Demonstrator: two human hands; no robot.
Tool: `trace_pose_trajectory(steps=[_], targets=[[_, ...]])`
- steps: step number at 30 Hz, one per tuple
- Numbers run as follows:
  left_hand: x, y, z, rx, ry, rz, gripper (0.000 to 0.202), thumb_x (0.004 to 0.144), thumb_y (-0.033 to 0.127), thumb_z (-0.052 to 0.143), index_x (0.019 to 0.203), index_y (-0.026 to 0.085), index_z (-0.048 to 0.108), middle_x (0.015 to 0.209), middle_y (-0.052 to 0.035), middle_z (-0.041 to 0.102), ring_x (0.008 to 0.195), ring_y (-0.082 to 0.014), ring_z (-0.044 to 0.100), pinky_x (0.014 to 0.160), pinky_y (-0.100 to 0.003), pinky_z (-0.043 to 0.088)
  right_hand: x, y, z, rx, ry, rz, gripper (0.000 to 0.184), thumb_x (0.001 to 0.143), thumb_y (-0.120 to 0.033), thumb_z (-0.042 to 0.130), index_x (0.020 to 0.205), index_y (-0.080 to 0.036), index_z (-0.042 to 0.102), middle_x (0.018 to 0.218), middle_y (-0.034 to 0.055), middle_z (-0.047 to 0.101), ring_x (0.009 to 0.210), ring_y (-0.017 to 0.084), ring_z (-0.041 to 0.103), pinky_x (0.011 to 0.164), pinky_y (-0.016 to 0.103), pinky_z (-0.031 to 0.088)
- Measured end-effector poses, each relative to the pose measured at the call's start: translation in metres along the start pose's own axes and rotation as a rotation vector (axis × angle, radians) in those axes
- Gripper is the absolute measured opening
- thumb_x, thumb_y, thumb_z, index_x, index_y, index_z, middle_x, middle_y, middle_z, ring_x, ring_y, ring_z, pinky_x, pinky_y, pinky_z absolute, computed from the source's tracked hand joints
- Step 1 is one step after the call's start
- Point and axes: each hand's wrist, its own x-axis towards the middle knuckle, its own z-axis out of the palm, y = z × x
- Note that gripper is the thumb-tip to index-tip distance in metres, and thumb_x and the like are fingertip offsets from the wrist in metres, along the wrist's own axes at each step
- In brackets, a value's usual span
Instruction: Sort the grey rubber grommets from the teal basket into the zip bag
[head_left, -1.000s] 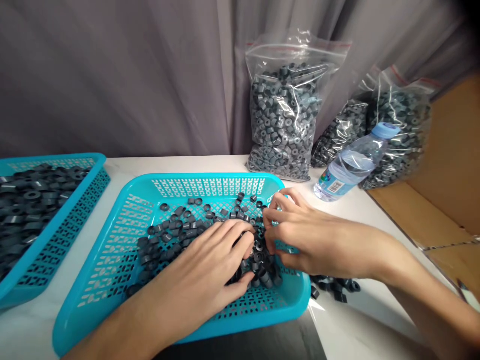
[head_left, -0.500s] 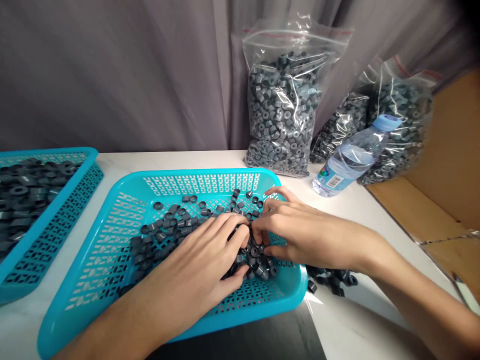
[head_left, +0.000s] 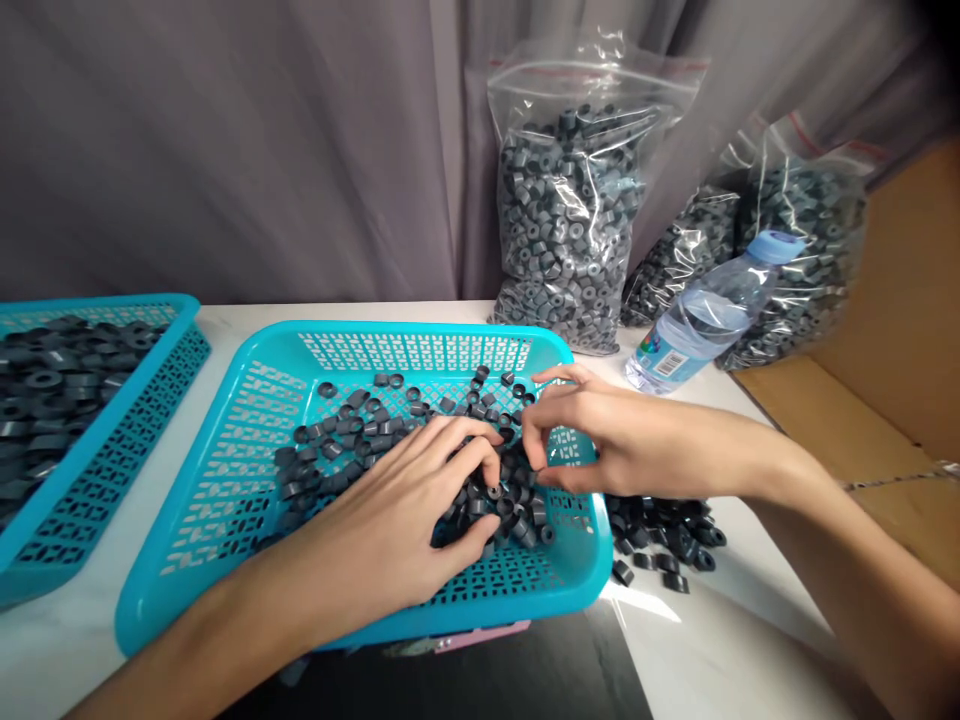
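A turquoise plastic basket (head_left: 525, 600) holds many small dark grey plastic rings (head_left: 382, 425), spread over its perforated floor. My left hand (head_left: 420, 500) reaches in from the lower left, its curled fingers among the rings and its thumb apart from the index finger. Over the basket's right side is my right hand (head_left: 600, 425), thumb and index fingertips together beside the pile. Whatever they pinch is too small to make out. The rings under both hands are partly hidden.
Loose rings (head_left: 671, 545) lie on the white table (head_left: 697, 650) right of the basket. A second full basket (head_left: 142, 410) stands left. Behind are a large zip bag of rings (head_left: 562, 220), more bags (head_left: 802, 240), a water bottle (head_left: 705, 315) and a cardboard box (head_left: 900, 280).
The basket has shifted slightly away and to the right, uncovering a pink edge below it. My right hand has moved up a little, thumb and index finger coming together; my left thumb and index have parted.
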Motion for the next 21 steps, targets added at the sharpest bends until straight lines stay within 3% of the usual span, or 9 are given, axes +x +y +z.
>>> trace_pose_trajectory(steps=[6,12,16,21], targets=[[0.0,0.0,-0.003,0.014,0.014,-0.008,0.031,0.087,0.041,0.067,0.108,0.027,0.05,0.121,-0.0036,0.055,0.117,-0.0256,0.051,0.094,-0.041,0.048,0.008,0.014,0.0,0.127,0.1,-0.11,0.016,0.09,-0.029,0.071,0.103,-0.022,0.066,0.095,-0.0011,0.07,0.101,0.019,0.061,0.1,0.035,0.04],[0.001,-0.002,-0.009,0.133,0.18,0.019,0.056,0.075,0.054,0.078,0.114,0.027,0.05,0.14,-0.0067,0.045,0.128,-0.0309,0.044,0.099,-0.046,0.045,0.016,0.016,0.006,0.139,0.144,-0.193,0.016,0.086,-0.027,0.076,0.1,-0.022,0.07,0.102,-0.0033,0.075,0.1,0.016,0.066,0.12,0.04,0.019],[0.0,-0.001,-0.01,0.131,0.193,0.041,0.055,0.077,0.053,0.078,0.116,0.026,0.049,0.129,-0.0054,0.053,0.12,-0.0283,0.051,0.098,-0.044,0.045,0.019,0.014,0.011,0.132,0.203,-0.211,0.018,0.086,-0.025,0.076,0.103,-0.023,0.068,0.103,-0.0035,0.075,0.102,0.016,0.065,0.119,0.04,0.021],[-0.002,-0.002,-0.007,0.005,0.25,0.0,0.036,0.086,0.038,0.073,0.11,0.027,0.049,0.112,0.0004,0.061,0.108,-0.0214,0.058,0.094,-0.036,0.045,0.021,0.011,0.014,0.155,0.257,-0.238,0.018,0.088,-0.027,0.075,0.104,-0.024,0.068,0.104,-0.0043,0.075,0.103,0.015,0.066,0.119,0.04,0.018]])
